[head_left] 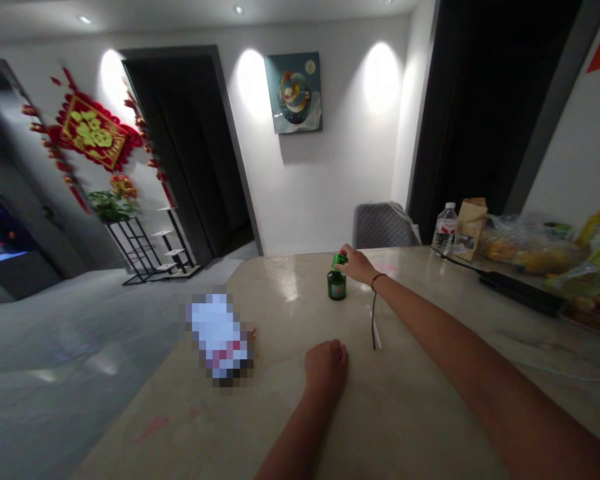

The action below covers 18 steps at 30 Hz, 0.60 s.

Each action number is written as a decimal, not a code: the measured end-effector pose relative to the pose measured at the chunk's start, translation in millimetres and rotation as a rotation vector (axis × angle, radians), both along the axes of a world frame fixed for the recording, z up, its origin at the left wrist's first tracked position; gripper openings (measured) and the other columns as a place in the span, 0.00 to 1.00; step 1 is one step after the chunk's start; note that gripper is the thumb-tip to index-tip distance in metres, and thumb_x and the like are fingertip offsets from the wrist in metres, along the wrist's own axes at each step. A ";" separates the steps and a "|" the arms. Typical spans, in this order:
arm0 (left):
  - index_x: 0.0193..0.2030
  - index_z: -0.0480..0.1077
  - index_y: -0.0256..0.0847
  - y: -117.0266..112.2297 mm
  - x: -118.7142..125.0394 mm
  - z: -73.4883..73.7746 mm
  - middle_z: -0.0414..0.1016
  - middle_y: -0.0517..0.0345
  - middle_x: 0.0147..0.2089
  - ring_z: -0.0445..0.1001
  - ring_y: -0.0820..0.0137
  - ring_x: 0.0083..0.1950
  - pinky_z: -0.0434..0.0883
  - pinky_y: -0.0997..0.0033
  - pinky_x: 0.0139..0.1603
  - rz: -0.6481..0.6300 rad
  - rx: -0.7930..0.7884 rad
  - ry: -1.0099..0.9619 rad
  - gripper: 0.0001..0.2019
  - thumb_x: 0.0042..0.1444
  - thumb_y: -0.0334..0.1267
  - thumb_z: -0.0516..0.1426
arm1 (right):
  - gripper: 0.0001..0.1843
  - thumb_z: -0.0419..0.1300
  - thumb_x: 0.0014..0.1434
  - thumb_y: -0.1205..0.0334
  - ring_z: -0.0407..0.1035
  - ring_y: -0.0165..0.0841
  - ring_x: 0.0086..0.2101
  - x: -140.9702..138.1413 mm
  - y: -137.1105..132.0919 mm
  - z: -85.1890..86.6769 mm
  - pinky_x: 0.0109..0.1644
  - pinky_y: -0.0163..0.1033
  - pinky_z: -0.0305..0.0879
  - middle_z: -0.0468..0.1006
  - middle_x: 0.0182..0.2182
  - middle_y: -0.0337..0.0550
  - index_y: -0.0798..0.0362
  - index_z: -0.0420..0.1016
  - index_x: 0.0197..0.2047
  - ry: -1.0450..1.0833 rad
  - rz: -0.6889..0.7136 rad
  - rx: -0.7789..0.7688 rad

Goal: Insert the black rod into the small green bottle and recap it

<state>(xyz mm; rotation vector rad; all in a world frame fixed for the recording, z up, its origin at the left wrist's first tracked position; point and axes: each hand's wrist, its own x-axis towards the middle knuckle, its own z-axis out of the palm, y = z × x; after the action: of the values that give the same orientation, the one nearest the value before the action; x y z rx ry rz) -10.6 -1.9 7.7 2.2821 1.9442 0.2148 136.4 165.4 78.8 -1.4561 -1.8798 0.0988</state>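
A small dark green bottle [337, 286] with a label stands upright toward the far side of the table. My right hand [356, 264] reaches out to it, its fingers closed around the bright green top [339, 261]. Whether that top is still joined to the bottle I cannot tell. My left hand [326, 365] rests on the table nearer to me, curled into a fist, with nothing visible in it. Beside my right forearm lie a thin black cord [373, 327] and a narrow white strip [378, 335].
A blurred-out, pixelated object [220, 337] is at the table's left edge. On the right are a water bottle [445, 230], a paper bag [471, 229], a long black object [523, 292] and plastic bags [525, 250]. Behind the table stands a grey chair [384, 225].
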 end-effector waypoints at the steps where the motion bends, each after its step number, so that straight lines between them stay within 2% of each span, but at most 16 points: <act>1: 0.34 0.71 0.39 0.0 -0.1 0.1 0.75 0.51 0.35 0.73 0.67 0.37 0.62 0.71 0.35 -0.002 0.003 -0.003 0.18 0.58 0.41 0.41 | 0.16 0.62 0.44 0.63 0.66 0.30 0.30 -4.2 2.6 0.1 0.35 0.34 0.59 0.72 0.32 0.41 0.52 0.63 0.38 -0.027 0.003 -0.013; 4: 0.34 0.71 0.39 0.3 -0.3 -0.5 0.75 0.50 0.34 0.73 0.67 0.37 0.62 0.71 0.35 -0.003 -0.001 -0.013 0.18 0.58 0.41 0.42 | 0.20 0.63 0.42 0.62 0.67 0.32 0.34 -12.9 8.7 -4.0 0.38 0.36 0.60 0.72 0.34 0.44 0.53 0.62 0.39 -0.074 0.000 -0.064; 8: 0.34 0.72 0.39 0.7 -0.3 -2.7 0.75 0.51 0.34 0.73 0.67 0.37 0.62 0.71 0.35 0.006 0.005 -0.024 0.18 0.58 0.41 0.42 | 0.41 0.69 0.32 0.61 0.67 0.38 0.38 -17.6 12.2 -18.6 0.40 0.38 0.61 0.72 0.40 0.54 0.59 0.56 0.49 0.077 -0.016 -0.239; 10: 0.34 0.71 0.39 1.0 -0.1 -3.8 0.75 0.51 0.34 0.73 0.67 0.37 0.62 0.71 0.35 0.008 0.014 -0.026 0.18 0.57 0.41 0.42 | 0.46 0.70 0.30 0.62 0.68 0.40 0.39 -18.7 11.4 -26.9 0.40 0.38 0.62 0.72 0.40 0.57 0.62 0.53 0.51 0.165 -0.022 -0.309; 15: 0.32 0.71 0.39 2.1 0.2 -3.6 0.75 0.51 0.33 0.73 0.67 0.36 0.62 0.71 0.35 0.003 0.010 -0.031 0.17 0.57 0.41 0.43 | 0.39 0.68 0.34 0.60 0.68 0.42 0.40 -21.5 6.5 -40.2 0.40 0.41 0.63 0.72 0.39 0.57 0.61 0.56 0.48 0.249 -0.058 -0.315; 18: 0.32 0.69 0.39 2.5 -0.3 -3.3 0.75 0.52 0.33 0.73 0.68 0.36 0.61 0.72 0.34 0.018 0.018 -0.057 0.15 0.56 0.41 0.44 | 0.36 0.68 0.31 0.61 0.69 0.43 0.39 -21.2 1.4 -43.8 0.40 0.43 0.64 0.73 0.38 0.56 0.60 0.60 0.45 0.308 0.009 -0.305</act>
<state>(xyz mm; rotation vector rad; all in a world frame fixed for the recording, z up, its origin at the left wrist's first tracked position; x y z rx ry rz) -10.9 0.7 4.4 2.2444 1.9429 0.2972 115.1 166.7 35.0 -1.5305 -1.6686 0.6030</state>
